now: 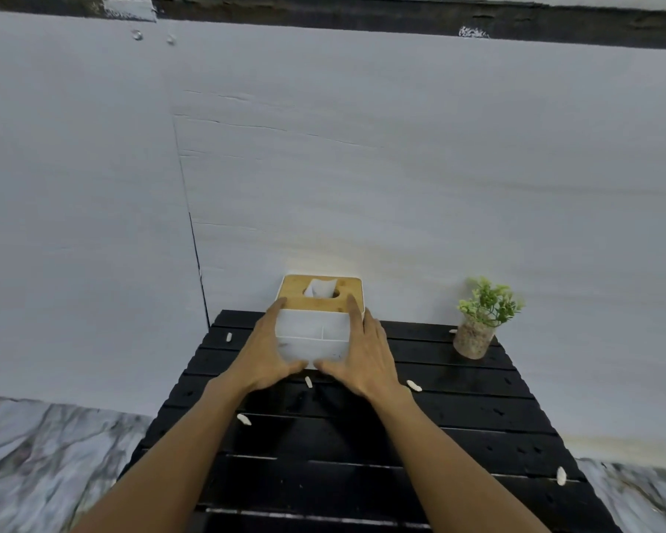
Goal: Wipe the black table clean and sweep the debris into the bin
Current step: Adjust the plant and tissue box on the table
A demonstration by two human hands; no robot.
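A black slatted table [458,409] stands against a pale wall. At its far middle sits a white tissue box [313,340] with a wooden lid and a tissue poking out of the slot. My left hand [264,355] grips the box's left side and my right hand [362,359] grips its right side, thumbs at the front lower edge. Several small white bits of debris lie on the slats: one [308,382] just below the box, one [414,385] by my right wrist, one [244,419] near my left forearm. No bin or cloth is in view.
A small potted plant [477,321] in a clear pebble-filled glass stands at the table's far right. More white debris lies at the far left [229,336] and at the right edge [561,475]. Marbled floor [54,448] shows on both sides of the table.
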